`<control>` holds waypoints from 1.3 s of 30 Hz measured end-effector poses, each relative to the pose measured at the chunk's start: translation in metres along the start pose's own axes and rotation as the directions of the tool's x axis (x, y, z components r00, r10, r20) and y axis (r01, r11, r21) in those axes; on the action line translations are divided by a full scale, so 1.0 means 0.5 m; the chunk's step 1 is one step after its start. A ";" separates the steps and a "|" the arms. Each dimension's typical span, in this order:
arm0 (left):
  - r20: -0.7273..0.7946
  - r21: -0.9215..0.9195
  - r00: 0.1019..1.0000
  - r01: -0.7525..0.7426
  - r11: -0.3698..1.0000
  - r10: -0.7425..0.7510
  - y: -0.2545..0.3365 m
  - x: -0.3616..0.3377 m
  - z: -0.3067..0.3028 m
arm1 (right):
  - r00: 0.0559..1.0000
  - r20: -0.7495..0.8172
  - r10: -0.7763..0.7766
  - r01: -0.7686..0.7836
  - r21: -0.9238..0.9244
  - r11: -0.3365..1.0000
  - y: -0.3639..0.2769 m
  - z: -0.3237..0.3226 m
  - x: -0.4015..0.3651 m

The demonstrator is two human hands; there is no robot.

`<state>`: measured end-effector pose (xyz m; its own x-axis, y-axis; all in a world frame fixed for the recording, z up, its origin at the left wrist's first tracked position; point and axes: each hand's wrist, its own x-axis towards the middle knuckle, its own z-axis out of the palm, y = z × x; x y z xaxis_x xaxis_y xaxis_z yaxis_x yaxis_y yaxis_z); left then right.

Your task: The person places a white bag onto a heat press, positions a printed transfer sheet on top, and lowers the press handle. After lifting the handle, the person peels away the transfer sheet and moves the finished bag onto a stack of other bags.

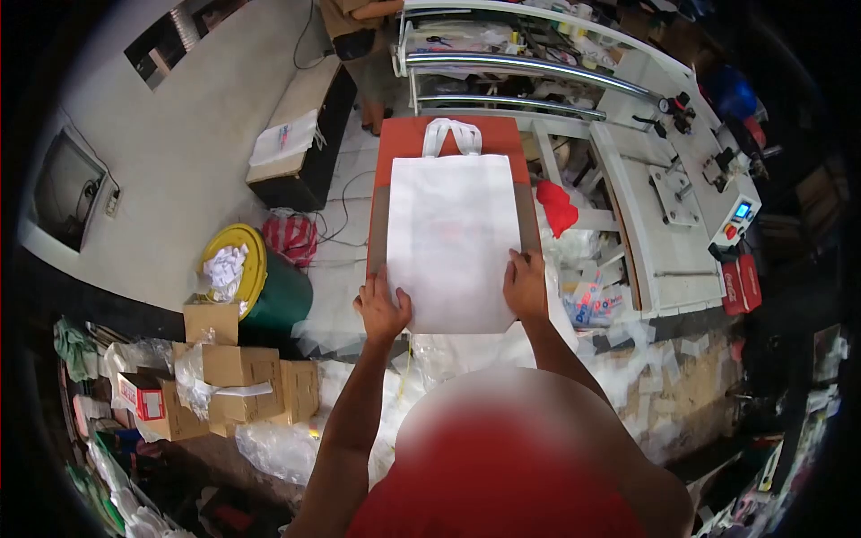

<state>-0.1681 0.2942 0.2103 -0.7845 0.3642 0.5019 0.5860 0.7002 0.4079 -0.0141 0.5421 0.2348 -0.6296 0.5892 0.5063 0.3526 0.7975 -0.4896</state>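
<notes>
A white bag (453, 242) with two handles at its far end lies flat on a narrow red-orange board (395, 143). My left hand (383, 308) rests at the bag's lower left edge, its thumb on the fabric and its fingers spread at the border. At the lower right edge lies my right hand (526, 285), fingers apart and touching the side of the bag. Faint marks show through the middle of the bag.
A white machine (655, 197) with rollers (538, 67) stands right and beyond. Left are a green bin with a yellow rim (255, 278), cardboard boxes (242, 368) and a black table (327, 134). A red cloth (557, 209) hangs beside the board. Another person (359, 54) stands beyond.
</notes>
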 end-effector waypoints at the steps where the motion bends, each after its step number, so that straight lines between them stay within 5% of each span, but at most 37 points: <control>1: 0.004 0.000 1.000 0.001 1.000 -0.001 -0.005 -0.003 0.004 | 1.000 0.003 0.003 -0.003 -0.001 1.000 0.000 0.000 -0.002; 16: -0.024 -0.138 0.999 0.023 0.990 -0.027 -0.023 0.006 0.021 | 0.996 -0.032 0.087 -0.085 0.059 0.995 0.007 0.017 -0.016; 18: 0.108 -0.252 0.988 0.135 0.958 -0.110 -0.006 0.014 -0.006 | 0.995 -0.050 0.091 -0.088 0.062 0.994 0.009 0.019 -0.017; 25: 0.123 -0.307 0.987 0.133 0.942 -0.099 -0.009 0.017 -0.008 | 0.994 -0.061 0.089 -0.082 0.103 0.991 0.015 0.012 -0.017; 27: 0.115 -0.555 0.963 0.265 0.788 -0.242 -0.015 0.012 -0.008 | 0.990 -0.102 0.096 -0.087 0.090 0.992 0.032 0.012 -0.017; 32: 0.100 -0.643 0.933 0.325 0.694 -0.344 -0.057 0.014 -0.013 | 0.940 -0.168 0.298 -0.249 0.261 0.933 0.095 -0.065 -0.021; 36: 0.170 -0.709 0.930 0.344 0.615 -0.325 -0.048 0.021 -0.011 | 0.931 0.009 0.365 -0.344 0.356 0.869 0.085 -0.085 -0.051; 39: 0.112 -0.594 0.972 0.234 0.769 -0.208 -0.033 0.020 -0.006 | 0.928 0.123 0.350 -0.371 0.308 0.876 0.052 -0.075 -0.070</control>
<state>-0.1851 0.2846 0.2107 -0.9071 0.2771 0.3169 0.3880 0.2588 0.8845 0.0432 0.5470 0.2312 -0.5462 0.8106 0.2112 0.3294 0.4397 -0.8356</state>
